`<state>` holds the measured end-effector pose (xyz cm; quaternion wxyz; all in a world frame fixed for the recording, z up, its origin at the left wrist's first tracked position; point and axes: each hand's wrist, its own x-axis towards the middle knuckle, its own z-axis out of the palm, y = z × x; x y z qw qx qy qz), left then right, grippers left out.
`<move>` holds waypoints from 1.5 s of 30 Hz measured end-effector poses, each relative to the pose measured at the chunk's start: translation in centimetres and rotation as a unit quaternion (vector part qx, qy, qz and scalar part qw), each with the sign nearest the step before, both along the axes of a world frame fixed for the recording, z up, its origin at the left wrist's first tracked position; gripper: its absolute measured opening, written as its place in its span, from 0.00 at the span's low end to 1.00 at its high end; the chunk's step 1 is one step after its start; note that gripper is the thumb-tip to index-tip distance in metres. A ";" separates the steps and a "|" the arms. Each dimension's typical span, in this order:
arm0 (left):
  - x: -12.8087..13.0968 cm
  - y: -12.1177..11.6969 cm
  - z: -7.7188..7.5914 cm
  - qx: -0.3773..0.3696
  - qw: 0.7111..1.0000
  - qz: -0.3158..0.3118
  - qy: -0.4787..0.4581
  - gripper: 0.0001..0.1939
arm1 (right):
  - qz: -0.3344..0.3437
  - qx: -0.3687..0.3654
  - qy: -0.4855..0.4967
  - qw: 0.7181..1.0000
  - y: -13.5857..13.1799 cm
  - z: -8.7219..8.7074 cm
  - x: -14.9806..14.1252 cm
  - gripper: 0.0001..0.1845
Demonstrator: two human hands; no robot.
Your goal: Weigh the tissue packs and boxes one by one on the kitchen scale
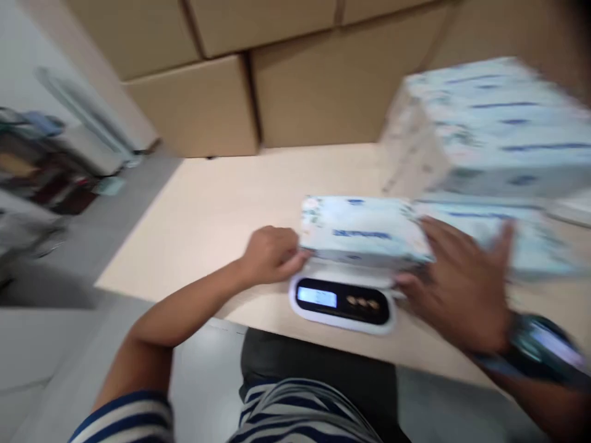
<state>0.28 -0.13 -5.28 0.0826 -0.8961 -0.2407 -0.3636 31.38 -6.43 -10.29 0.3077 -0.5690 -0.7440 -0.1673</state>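
A white and pale-blue soft pack of tissues (362, 231) with a floral print and blue lettering rests on a small white scale (341, 304) with a lit display. My left hand (274, 253) is closed at the pack's left end, its thumb along the lower front corner. At the other end, my right hand (462, 280) has its fingers spread, touching or very near the right edge; motion blurs it. A watch sits on that wrist. Behind the right hand lies another tissue pack (489, 215), partly covered by the fingers.
A large block of stacked tissue packs (503, 123) stands at the table's back right. Cardboard boxes (318, 86) line the back edge of the pale wooden table (198, 227). Blurred items (50, 166) lie beyond the table on the left.
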 end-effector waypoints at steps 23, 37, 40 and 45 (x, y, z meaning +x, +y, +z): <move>-0.8 3.1 1.4 0.014 0.996 -0.087 0.015 0.16 | 0.037 -0.023 0.048 0.998 1.7 1.7 -1.1 0.54; -0.1 3.4 1.2 -0.019 0.996 -0.084 -0.008 0.16 | 0.027 -0.064 0.040 0.997 1.9 2.0 -0.8 0.48; -0.3 3.5 1.2 -0.017 0.996 -0.086 -0.013 0.14 | 0.019 -0.067 0.044 0.997 1.9 1.8 -1.2 0.48; 0.1 3.0 0.8 -0.059 0.990 -0.112 -0.058 0.17 | 0.023 -0.065 0.053 0.996 1.5 1.4 -2.6 0.57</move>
